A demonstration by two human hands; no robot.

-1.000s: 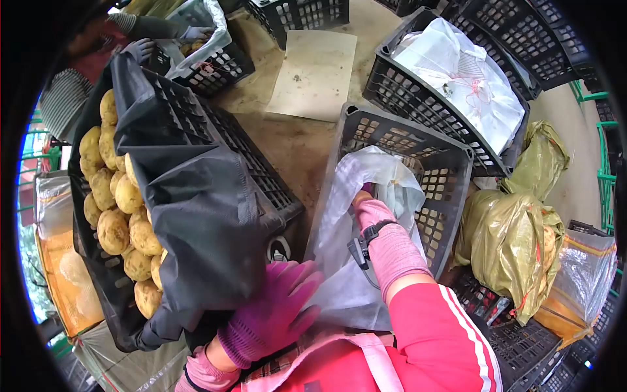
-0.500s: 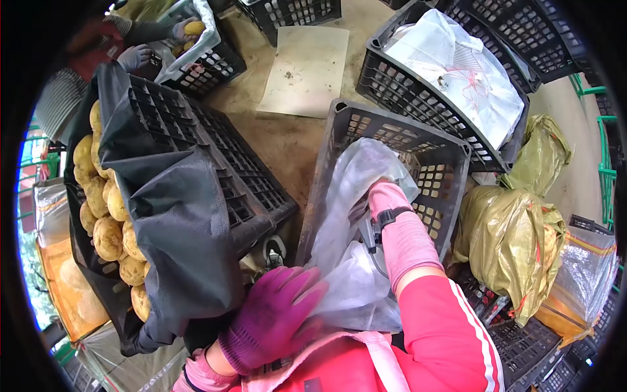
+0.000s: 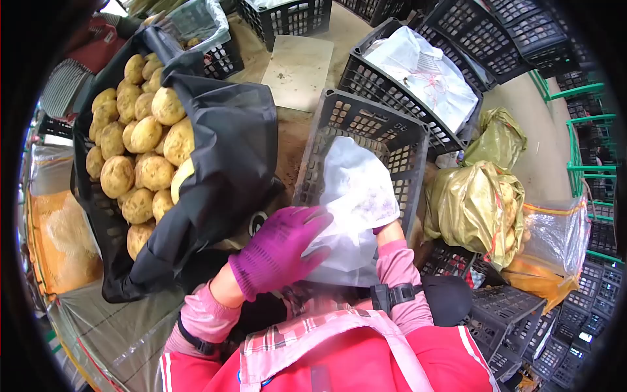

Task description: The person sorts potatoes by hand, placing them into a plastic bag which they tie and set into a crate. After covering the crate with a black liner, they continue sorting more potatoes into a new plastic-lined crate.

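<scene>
My left hand (image 3: 284, 245), in a purple knitted glove, is open beside the left edge of a translucent plastic bag (image 3: 349, 176). Its fingers stretch toward the bag with a gap at the thumb. My right hand (image 3: 382, 227) reaches inside that bag; the plastic covers its fingers, and only a strip of purple glove shows at the wrist. Beneath the bag stands a black plastic crate (image 3: 413, 127) with perforated walls. Left of my left hand, potatoes (image 3: 140, 150) fill a crate lined with black cloth (image 3: 232, 150), which drapes over its side.
Another black crate (image 3: 366, 83) at the upper right holds white plastic. Gold-coloured sacks (image 3: 473, 206) lie to the right. A pale flat board (image 3: 299, 72) rests on the floor ahead. Another person's striped sleeve (image 3: 65, 88) shows at the upper left, near a lined crate (image 3: 225, 55).
My right hand has drawn back toward me, and the bag now covers it. My left hand has risen beside the bag. The view has shifted, showing more of the potatoes.
</scene>
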